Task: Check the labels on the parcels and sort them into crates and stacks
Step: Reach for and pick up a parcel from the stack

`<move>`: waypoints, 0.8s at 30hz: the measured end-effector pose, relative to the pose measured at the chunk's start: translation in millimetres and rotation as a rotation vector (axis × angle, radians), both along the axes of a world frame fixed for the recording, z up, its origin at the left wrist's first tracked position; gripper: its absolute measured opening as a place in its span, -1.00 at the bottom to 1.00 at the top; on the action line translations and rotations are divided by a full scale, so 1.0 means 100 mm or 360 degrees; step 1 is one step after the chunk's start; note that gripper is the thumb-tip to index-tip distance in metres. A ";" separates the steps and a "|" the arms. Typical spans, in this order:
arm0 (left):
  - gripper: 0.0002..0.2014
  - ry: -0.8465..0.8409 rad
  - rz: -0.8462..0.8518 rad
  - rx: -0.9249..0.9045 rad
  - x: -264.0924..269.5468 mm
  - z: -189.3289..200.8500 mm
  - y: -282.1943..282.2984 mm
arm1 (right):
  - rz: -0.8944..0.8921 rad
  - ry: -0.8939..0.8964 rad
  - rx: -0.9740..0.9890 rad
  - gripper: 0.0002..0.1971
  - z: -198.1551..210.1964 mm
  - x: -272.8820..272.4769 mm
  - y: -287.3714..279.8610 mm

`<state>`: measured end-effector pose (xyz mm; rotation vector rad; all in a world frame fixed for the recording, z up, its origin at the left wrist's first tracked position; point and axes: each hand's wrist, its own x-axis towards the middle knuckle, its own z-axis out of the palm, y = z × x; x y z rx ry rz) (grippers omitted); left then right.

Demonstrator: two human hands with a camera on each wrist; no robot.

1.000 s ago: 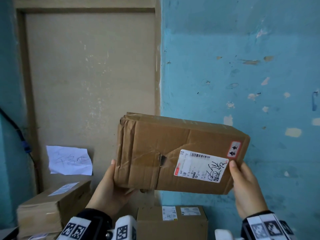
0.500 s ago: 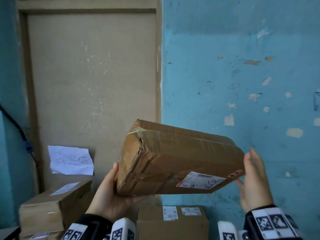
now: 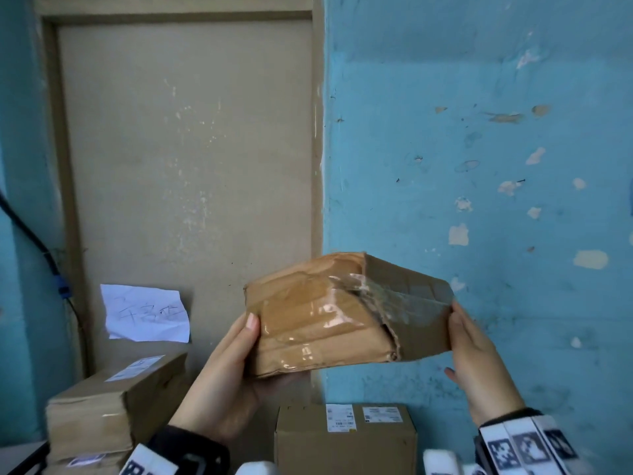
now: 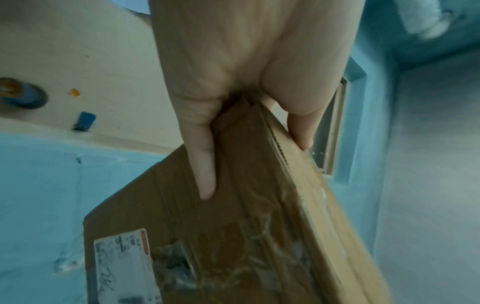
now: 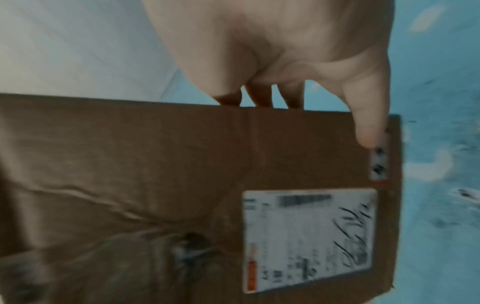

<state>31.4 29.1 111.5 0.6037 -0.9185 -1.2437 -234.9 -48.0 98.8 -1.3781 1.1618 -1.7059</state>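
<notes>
Left hand (image 3: 222, 375) under and around the left end of the crumpled cardboard parcel (image 3: 329, 317): thumb up along the near face, palm cupping the bottom corner, and in the left wrist view one straight finger (image 4: 205, 164) lying flat on the labelled face with another hooked over the opposite edge, so a clamp across the thickness. Right hand (image 3: 479, 365) at the right end, thumb pressed to the edge; in the right wrist view thumb (image 5: 369, 123) down on the labelled face beside a small sticker (image 5: 378, 162), remaining fingers tucked behind, so a pinch across that end too. Parcel held in the air between both hands, in front of the blue wall (image 3: 479, 132) and the beige panel (image 3: 188, 149), long axis running left to right, left end nearer and lower, right end farther and a little higher. Taped, torn seam face turned toward the head camera; shipping label (image 5: 309, 238) on the underside, facing down and away, readable only from the wrist views and too blurred there. Below: a carton with two labels (image 3: 346, 437) straight under the parcel, a stack of flat cartons (image 3: 113, 406) to the near left, a handwritten paper sheet (image 3: 147, 313) on the panel behind that stack. Probably mid-turn for label checking; left hand carrying most of the weight, right steering. Set-down target unclear.
</notes>
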 end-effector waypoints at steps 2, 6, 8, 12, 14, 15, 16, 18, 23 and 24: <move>-0.54 -0.0160 0.0096 -0.0079 -0.03 0.03 0.03 | 0.0157 0.0093 0.0017 -0.43 0.02 0.10 0.01; -0.59 -0.0357 0.0272 -0.0190 -0.09 0.08 0.08 | 0.0508 0.0012 0.0076 -0.63 0.16 0.26 0.09; -0.63 -0.0405 0.0348 -0.0233 -0.11 0.09 0.13 | 0.0589 0.0053 -0.0026 -0.63 0.21 0.24 0.22; -0.75 -0.0453 0.0521 -0.0254 -0.18 0.14 0.20 | 0.0588 0.0048 -0.0193 -0.66 0.31 0.20 0.39; -0.75 -0.0475 0.0606 -0.0257 -0.23 0.18 0.21 | 0.0544 0.0099 -0.0181 -0.65 0.36 0.17 0.45; -0.76 -0.0495 0.0660 -0.0264 -0.26 0.19 0.22 | 0.0557 0.0123 -0.0171 -0.61 0.39 0.17 0.50; -0.79 -0.0520 0.0727 -0.0275 -0.29 0.20 0.22 | 0.0610 0.0161 -0.0161 -0.53 0.41 0.16 0.55; -0.85 -0.0626 0.0871 -0.0313 -0.34 0.17 0.21 | 0.0764 0.0218 -0.0168 -0.29 0.43 0.15 0.63; -0.82 -0.0774 0.1014 -0.0406 -0.47 0.13 0.24 | 0.0890 0.0109 -0.0305 -0.24 0.40 0.17 0.69; -0.71 -0.0781 0.0978 -0.0412 -0.50 0.15 0.25 | 0.0836 0.0093 -0.0332 -0.23 0.38 0.18 0.68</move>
